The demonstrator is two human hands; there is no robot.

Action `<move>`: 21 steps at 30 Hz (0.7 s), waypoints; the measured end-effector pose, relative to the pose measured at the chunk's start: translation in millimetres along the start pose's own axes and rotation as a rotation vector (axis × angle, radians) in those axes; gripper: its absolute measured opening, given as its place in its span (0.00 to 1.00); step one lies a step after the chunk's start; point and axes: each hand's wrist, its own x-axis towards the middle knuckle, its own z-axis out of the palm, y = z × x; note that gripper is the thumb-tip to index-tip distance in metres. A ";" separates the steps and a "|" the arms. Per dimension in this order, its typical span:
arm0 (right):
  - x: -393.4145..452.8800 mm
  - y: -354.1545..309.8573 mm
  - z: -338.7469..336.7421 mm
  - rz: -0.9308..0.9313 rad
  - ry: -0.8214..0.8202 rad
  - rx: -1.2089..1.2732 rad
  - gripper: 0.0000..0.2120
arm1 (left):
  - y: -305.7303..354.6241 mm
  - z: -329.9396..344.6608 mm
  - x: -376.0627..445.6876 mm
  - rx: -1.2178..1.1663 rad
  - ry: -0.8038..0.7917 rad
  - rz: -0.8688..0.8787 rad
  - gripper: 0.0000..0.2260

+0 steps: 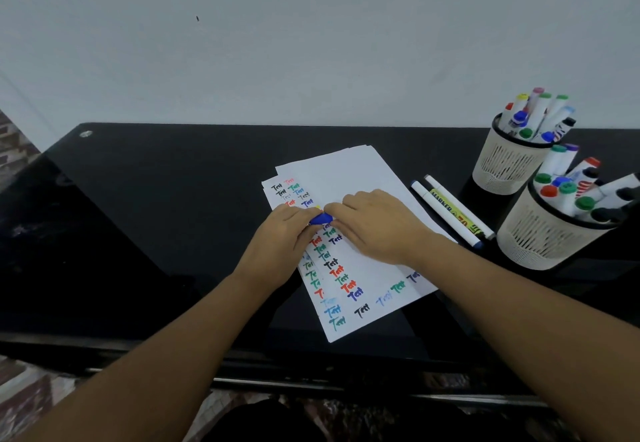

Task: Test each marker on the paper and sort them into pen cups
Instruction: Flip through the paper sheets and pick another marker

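A stack of white paper (363,178) lies on the black table, covered at its left with small coloured "Test" marks. Over it, my left hand (280,244) and my right hand (377,227) meet around a blue marker (320,219); only its blue cap end shows between the fingers. Which hand holds the cap and which the body is hidden. Two loose markers (450,214) lie to the right of the paper. Two beige mesh pen cups stand at the right, the far cup (502,164) and the near cup (543,237), each filled with several markers.
The black glossy table (156,216) runs up to a plain pale wall at the back. Its front edge crosses the view below the paper. Patterned floor shows at the far left and beneath the table.
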 end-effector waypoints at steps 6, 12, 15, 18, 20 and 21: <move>-0.6 -1.1 -8.7 0.002 0.024 -0.034 0.23 | -2.6 2.3 -1.0 0.014 -0.002 0.046 0.14; -3.8 8.1 -4.2 -0.012 0.081 -0.052 0.25 | 2.0 1.2 0.8 0.026 -0.019 0.040 0.15; -3.1 11.1 -6.5 -0.025 0.076 -0.047 0.25 | 4.0 -0.8 -0.1 0.001 -0.021 0.010 0.14; -6.2 12.0 -16.7 0.103 0.008 0.086 0.19 | 4.2 -2.0 2.4 -0.015 0.013 -0.101 0.16; -11.2 13.1 -21.6 0.243 0.032 0.269 0.18 | 1.9 -0.7 3.5 0.005 0.027 -0.148 0.16; -14.2 13.6 -24.1 0.302 0.043 0.356 0.19 | -0.1 0.8 3.5 0.014 0.033 -0.156 0.15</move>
